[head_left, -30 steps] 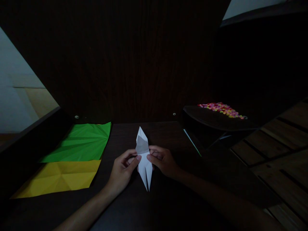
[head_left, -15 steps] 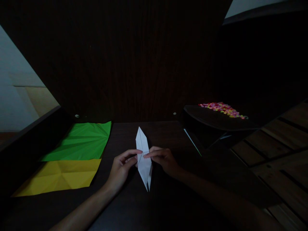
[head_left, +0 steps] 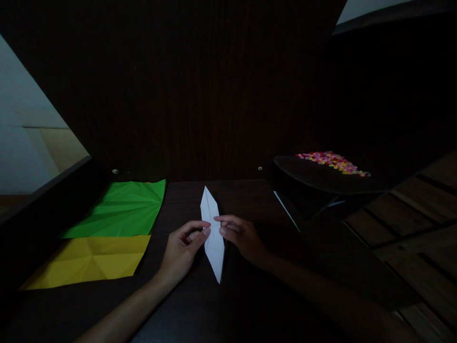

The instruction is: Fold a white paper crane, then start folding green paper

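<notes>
Item: white paper (head_left: 213,238), folded to a long narrow diamond, points toward and away from us, lying at the middle of the dark counter (head_left: 250,305).

Left hand (head_left: 183,250): we pinch the paper's left edge, thumb and forefinger closed on it.

Right hand (head_left: 241,238): we pinch the right edge at the same height, fingertips narrow on the fold.

Green sheet (head_left: 121,209): creased, flat on the counter's far left. Yellow sheet (head_left: 89,262): creased, touching the green one on its near side.

Dark tray (head_left: 321,178): right of the paper, well apart, bearing a heap of small coloured bits (head_left: 332,162), too small to identify.
</notes>
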### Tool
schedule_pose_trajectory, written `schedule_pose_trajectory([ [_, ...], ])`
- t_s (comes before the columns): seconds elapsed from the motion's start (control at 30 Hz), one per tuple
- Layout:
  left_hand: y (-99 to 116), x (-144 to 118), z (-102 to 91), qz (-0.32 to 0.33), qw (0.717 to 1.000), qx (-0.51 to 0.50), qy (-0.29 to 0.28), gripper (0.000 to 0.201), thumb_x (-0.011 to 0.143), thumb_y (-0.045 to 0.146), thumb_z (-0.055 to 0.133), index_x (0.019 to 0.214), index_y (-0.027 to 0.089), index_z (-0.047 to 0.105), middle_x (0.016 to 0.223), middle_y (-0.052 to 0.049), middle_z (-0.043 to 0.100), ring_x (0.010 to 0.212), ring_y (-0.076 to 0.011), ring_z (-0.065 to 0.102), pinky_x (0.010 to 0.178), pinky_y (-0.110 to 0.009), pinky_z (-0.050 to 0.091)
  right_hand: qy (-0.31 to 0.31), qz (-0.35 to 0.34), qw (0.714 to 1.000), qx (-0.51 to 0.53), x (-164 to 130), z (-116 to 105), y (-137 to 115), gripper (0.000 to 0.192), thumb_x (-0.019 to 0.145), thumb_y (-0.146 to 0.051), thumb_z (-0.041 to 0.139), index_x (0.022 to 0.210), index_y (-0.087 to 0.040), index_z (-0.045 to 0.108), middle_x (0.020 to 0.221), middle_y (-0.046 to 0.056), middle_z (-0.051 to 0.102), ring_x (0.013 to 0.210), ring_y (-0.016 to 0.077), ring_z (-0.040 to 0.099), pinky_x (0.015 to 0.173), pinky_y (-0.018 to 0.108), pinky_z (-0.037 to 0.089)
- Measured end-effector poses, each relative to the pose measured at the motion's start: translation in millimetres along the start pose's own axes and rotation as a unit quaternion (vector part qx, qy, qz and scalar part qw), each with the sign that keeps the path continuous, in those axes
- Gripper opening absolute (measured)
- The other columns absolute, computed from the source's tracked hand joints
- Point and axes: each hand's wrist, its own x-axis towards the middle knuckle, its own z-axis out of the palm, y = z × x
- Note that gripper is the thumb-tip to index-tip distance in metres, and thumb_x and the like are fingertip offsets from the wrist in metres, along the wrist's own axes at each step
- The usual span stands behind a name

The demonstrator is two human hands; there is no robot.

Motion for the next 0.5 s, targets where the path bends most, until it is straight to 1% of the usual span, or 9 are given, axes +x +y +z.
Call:
schedule_pose_trajectory([
  [0.07,-0.1,-0.5,0.6,0.013,1.000,-0.003,0.002,0.032,0.070,0.040,0.077,0.089,0.015,0.071,0.064,-0.001,0.068,0.055,-0.0122,0.059,0.052,-0.020,0.044,0.029,0.023,0.998,0.051,1.8,2.4,2.5,0.034,0.077,-0.030,0.067,0.108,-0.021,0.055,0.072,-0.003,0.060,0.058,0.0122,0.056,0.055,0.024,0.045],
  [0.13,0.0,-1.3,1.4,0.031,1.000,-0.005,0.006,0.030,0.070,0.037,0.077,0.090,0.015,0.070,0.066,0.000,0.067,0.055,-0.0109,0.059,0.052,-0.019,0.044,0.040,0.035,0.996,0.075,3.9,3.5,4.3,0.036,0.076,-0.032,0.069,0.104,-0.021,0.050,0.069,-0.004,0.060,0.054,0.0116,0.055,0.051,0.023,0.044],
  [0.2,0.3,-2.3,2.2,0.048,0.999,-0.006,0.013,0.029,0.070,0.035,0.077,0.090,0.016,0.069,0.071,-0.001,0.067,0.057,-0.0102,0.059,0.052,-0.018,0.045,0.034,0.058,0.995,0.075,5.5,3.4,4.4,0.032,0.076,-0.036,0.068,0.097,-0.020,0.050,0.068,-0.004,0.061,0.053,0.0111,0.055,0.049,0.022,0.043],
  [0.27,0.8,-3.3,2.8,0.062,0.998,-0.008,0.019,0.028,0.071,0.033,0.077,0.091,0.016,0.068,0.077,-0.002,0.068,0.059,-0.0107,0.061,0.054,-0.019,0.047,0.013,0.083,0.994,0.066,6.1,2.9,2.9,0.027,0.078,-0.041,0.065,0.087,-0.019,0.053,0.063,-0.004,0.059,0.050,0.0108,0.054,0.048,0.022,0.042],
  [0.33,0.8,-4.1,3.0,0.073,0.997,-0.006,0.024,0.026,0.072,0.031,0.077,0.092,0.017,0.067,0.079,-0.002,0.068,0.062,-0.0115,0.063,0.055,-0.019,0.048,-0.015,0.093,0.994,0.053,5.8,2.4,0.8,0.029,0.080,-0.046,0.061,0.077,-0.018,0.055,0.057,-0.004,0.057,0.047,0.0106,0.053,0.047,0.023,0.041],
  [0.4,-0.2,-4.5,2.8,0.081,0.996,-0.006,0.022,0.025,0.073,0.029,0.076,0.093,0.017,0.066,0.078,-0.001,0.068,0.064,-0.0119,0.064,0.056,-0.019,0.049,-0.031,0.086,0.995,0.037,5.1,1.9,-1.0,0.032,0.082,-0.047,0.058,0.070,-0.017,0.055,0.053,-0.004,0.055,0.045,0.0101,0.052,0.046,0.023,0.041],
  [0.5,-3.1,-4.0,2.5,0.087,0.996,-0.018,0.012,0.027,0.075,0.027,0.075,0.098,0.018,0.064,0.084,-0.002,0.068,0.066,-0.0112,0.064,0.059,-0.019,0.051,-0.028,0.060,0.998,0.010,4.0,1.0,-2.4,0.031,0.083,-0.044,0.059,0.068,-0.017,0.055,0.052,-0.004,0.055,0.044,0.0092,0.050,0.045,0.022,0.039],
])
